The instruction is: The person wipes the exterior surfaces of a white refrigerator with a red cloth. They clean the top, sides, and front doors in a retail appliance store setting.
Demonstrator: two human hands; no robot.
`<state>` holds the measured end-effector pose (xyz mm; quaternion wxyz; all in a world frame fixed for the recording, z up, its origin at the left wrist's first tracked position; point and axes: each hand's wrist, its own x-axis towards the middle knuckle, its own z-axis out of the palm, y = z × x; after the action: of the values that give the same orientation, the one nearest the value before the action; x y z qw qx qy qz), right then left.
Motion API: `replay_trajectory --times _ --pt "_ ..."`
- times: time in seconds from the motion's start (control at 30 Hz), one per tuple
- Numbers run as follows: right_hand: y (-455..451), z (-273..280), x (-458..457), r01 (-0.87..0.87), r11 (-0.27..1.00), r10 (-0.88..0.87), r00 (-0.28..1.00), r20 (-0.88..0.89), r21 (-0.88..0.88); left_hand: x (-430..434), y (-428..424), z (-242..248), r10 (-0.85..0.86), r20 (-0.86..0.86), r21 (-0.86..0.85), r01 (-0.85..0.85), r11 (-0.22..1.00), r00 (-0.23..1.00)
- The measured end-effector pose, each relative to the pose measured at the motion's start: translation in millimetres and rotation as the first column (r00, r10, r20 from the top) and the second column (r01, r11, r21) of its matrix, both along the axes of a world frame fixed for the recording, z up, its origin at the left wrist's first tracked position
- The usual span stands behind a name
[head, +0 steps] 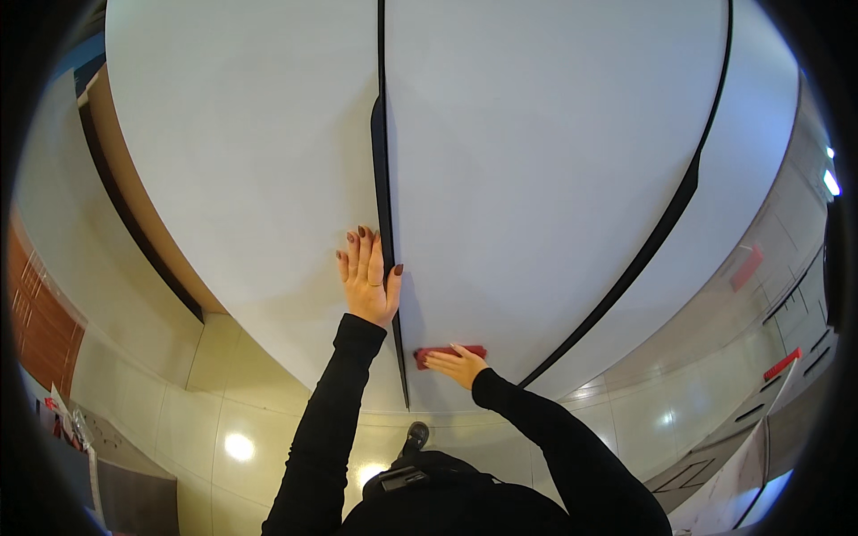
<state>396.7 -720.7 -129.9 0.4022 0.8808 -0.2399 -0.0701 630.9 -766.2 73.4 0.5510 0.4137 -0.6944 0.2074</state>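
Observation:
Before me stands a large cabinet with white door panels. My left hand (368,285) lies flat against the left panel (255,174), its thumb reaching across the black vertical edge strip (382,181) onto the right panel (536,161). It holds nothing. Lower down, my right hand (457,366) presses a folded red cloth (476,350) against the right panel, near its bottom. Part of the cloth is hidden under the fingers. A second black edge strip (643,268) runs along the right side of that panel.
A glossy tiled floor (261,382) lies below, with my shoe (417,434) near the cabinet base. To the left are a brown wooden door (43,315) and a dark box-like piece (137,496). Drawer fronts (751,410) and a red object (783,364) stand at right.

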Motion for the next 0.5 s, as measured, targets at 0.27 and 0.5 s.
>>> replay_trajectory --times 0.27,0.5 --pt "-4.9 96.1 -29.2 0.068 0.994 -0.092 0.95 0.297 0.09 -6.5 -11.9 -4.4 0.08 -0.02 -0.113 -0.082 0.99 0.997" --pt "-22.2 325.6 -60.2 0.236 0.947 0.143 0.289 0.946 -0.215 -1.9 -15.2 -9.2 0.082 -0.014 -0.113 -0.083 0.99 0.997"
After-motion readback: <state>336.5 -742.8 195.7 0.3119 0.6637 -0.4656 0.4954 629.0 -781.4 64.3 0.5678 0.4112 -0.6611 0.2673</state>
